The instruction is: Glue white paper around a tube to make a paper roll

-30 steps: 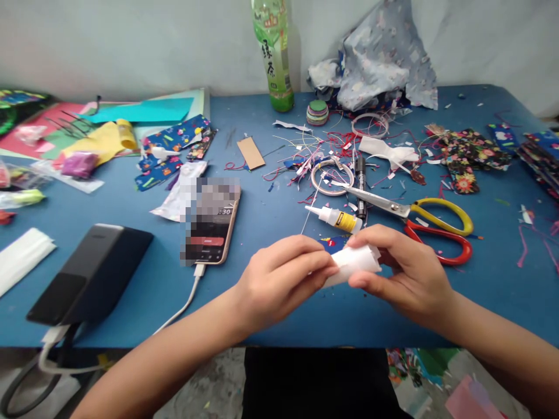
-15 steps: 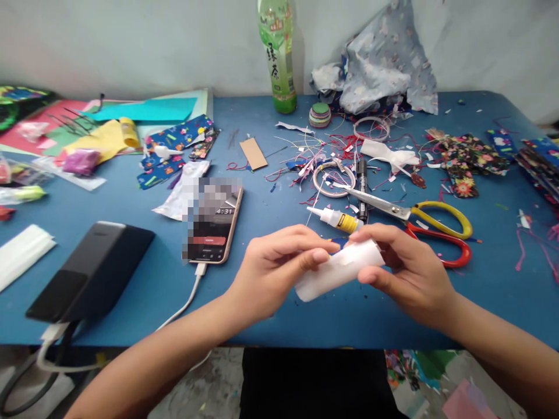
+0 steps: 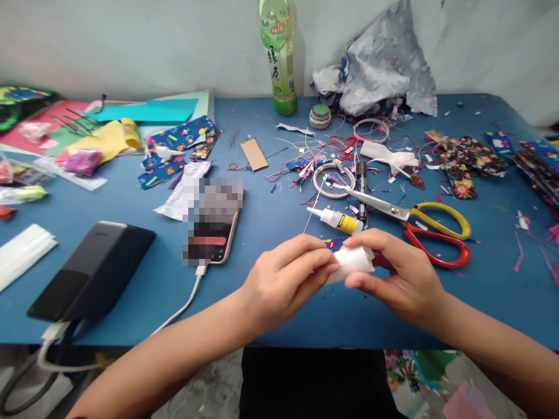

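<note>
A rolled piece of white fabric or paper (image 3: 353,262) is held between both hands above the front of the table. My left hand (image 3: 290,276) is closed around its left end, which the fingers mostly hide. At the other end, my right hand (image 3: 399,270) grips the roll between thumb and fingers. Just beyond the hands lies a glue bottle (image 3: 340,221) with a white nozzle and yellow label. A bit of blue patterned cloth (image 3: 334,244) shows behind the roll. Scissors (image 3: 406,215) with one yellow and one red handle lie beyond my right hand.
A phone (image 3: 218,233) with a charging cable and a black power bank (image 3: 91,267) lie to the left. Behind are a green tea bottle (image 3: 279,64), a black marker (image 3: 362,186), a tape ring (image 3: 334,179), thread scraps and a white fabric bow (image 3: 388,156). Floral cloth (image 3: 467,160) lies right.
My left hand has shifted right and closed over more of the white roll, so less of it shows. The roll's right end now looks folded and uneven.
</note>
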A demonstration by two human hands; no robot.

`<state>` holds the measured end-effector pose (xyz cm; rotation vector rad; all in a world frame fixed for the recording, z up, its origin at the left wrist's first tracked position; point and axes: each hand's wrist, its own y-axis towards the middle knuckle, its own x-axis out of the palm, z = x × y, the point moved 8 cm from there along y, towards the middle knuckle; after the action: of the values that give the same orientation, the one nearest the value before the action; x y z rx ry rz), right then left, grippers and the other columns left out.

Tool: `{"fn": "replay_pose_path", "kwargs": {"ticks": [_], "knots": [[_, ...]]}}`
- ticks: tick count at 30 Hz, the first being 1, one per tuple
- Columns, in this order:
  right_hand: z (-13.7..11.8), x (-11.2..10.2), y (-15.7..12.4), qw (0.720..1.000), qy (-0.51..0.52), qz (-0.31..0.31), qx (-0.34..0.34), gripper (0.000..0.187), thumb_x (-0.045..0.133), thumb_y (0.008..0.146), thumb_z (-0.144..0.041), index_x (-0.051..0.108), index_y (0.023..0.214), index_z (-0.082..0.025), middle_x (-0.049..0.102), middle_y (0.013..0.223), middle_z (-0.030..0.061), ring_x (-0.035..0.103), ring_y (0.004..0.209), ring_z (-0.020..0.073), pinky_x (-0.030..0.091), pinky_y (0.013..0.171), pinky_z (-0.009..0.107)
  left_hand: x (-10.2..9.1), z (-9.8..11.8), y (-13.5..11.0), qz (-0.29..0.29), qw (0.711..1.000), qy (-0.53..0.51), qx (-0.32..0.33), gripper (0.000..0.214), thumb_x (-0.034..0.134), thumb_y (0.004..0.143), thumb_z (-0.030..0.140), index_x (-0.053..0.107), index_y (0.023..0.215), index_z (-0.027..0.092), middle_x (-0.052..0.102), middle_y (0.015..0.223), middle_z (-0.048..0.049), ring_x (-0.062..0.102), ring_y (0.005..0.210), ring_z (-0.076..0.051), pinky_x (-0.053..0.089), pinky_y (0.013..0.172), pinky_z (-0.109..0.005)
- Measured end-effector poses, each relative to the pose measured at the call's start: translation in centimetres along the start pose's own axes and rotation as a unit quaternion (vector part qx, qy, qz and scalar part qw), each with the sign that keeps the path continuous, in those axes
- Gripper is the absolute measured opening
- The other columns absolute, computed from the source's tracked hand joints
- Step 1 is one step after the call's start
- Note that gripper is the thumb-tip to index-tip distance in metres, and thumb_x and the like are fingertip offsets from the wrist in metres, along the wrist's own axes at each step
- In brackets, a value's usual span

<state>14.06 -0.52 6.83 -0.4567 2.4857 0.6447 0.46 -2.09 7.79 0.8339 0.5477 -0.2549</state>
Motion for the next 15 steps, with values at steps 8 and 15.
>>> {"fn": "replay_pose_path", "kwargs": {"ticks": [8,15], "knots": [[0.8,0.0,-0.1,0.999,0.031,0.001,0.032,0.033,0.065,0.086,-0.047,0.060,0.109,-0.025,0.071,0.099,0.0014,0.067,0.074,0.0112,0.055,0.058,0.016,0.6,-2.8,0.4,-0.005,0.957,-0.199,-0.209,0.010,0.064,0.087,0.013,0.069,0.078,0.014,0.067,0.077,-0.0029,0.062,0.068,-0.010,0.050,0.058,-0.016],[0.4,0.0,0.0,1.000,0.025,-0.002,0.017,0.033,0.065,0.084,-0.049,0.060,0.106,-0.024,0.071,0.094,0.0013,0.067,0.073,0.0117,0.055,0.058,0.017,-0.8,-1.3,0.5,0.047,0.986,-0.132,-0.091,0.010,0.071,0.082,0.015,0.074,0.091,0.012,0.070,0.081,-0.0051,0.065,0.070,-0.010,0.053,0.063,-0.017]]}}
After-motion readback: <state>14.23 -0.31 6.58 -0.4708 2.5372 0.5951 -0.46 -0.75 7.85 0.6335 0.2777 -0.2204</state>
